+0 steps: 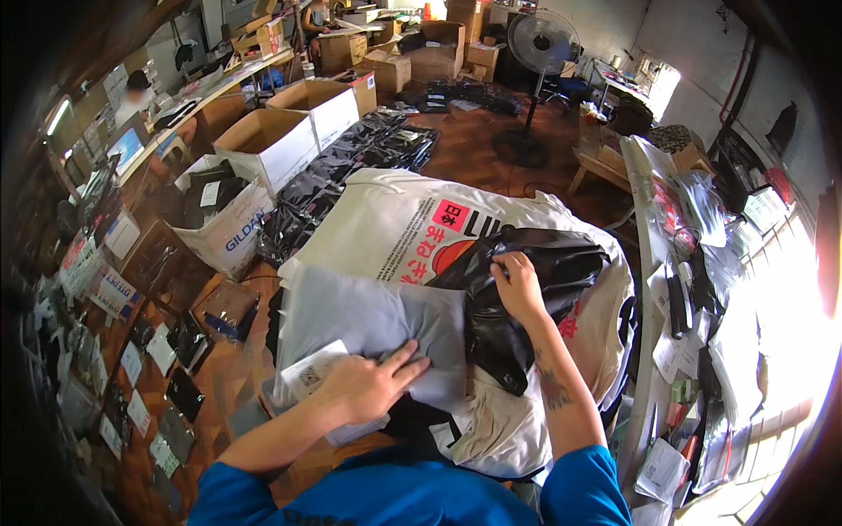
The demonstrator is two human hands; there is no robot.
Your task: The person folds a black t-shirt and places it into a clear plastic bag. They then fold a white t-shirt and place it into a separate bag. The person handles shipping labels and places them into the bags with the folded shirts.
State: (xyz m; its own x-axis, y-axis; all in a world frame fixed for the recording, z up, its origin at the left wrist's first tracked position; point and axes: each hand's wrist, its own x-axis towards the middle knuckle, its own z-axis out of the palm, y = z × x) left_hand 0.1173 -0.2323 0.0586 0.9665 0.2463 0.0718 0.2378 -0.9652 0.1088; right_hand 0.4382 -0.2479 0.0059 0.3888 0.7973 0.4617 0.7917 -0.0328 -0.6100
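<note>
My left hand (371, 384) rests with spread fingers on a translucent plastic bag (342, 306) that holds something grey and folded. A paper label (312, 373) with a printed code lies at that bag's lower left. My right hand (516, 279) has its fingertips bent together on a glossy black plastic bag (559, 253), seemingly pinching it; the exact grip is unclear. Both bags lie on a pile topped by a cream printed garment (368, 210). Below the hands, a cream fabric part (506, 427) and dark cloth hang toward me.
Black packages (368, 151) lie beyond the pile, beside open cardboard boxes (263, 141). A standing fan (543, 46) is behind. Along the right runs a cluttered table (641, 191); labelled packets (184, 394) cover the left floor. A co-worker (135, 98) is at the left bench.
</note>
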